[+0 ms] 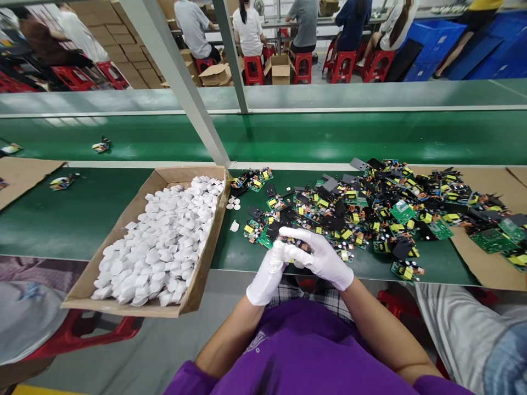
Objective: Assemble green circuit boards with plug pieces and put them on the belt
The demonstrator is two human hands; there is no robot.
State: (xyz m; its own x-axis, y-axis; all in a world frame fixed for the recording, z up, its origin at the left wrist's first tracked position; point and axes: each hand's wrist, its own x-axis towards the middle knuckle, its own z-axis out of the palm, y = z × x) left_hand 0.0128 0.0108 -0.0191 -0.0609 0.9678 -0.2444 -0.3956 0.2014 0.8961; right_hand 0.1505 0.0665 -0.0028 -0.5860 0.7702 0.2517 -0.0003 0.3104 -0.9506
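Observation:
My left hand [268, 274] and my right hand [325, 259], both in white gloves, meet at the near edge of the green bench. Their fingers are closed around a small circuit board [300, 243], mostly covered by the gloves. Just beyond them spreads a heap of circuit boards [354, 219] with yellow and black parts. To the left, a shallow cardboard box [212, 258] holds a pile of white rounded pads [156, 241]. Several white discs [233, 203] and one loose white piece [234, 225] lie between box and heap.
A green conveyor belt [329, 137] runs behind the bench, with a board [101, 145] on it at left. A grey metal post [181, 77] rises behind the box. Flat cardboard [489, 263] lies under the heap's right side. Seated people [249, 30] work across the aisle.

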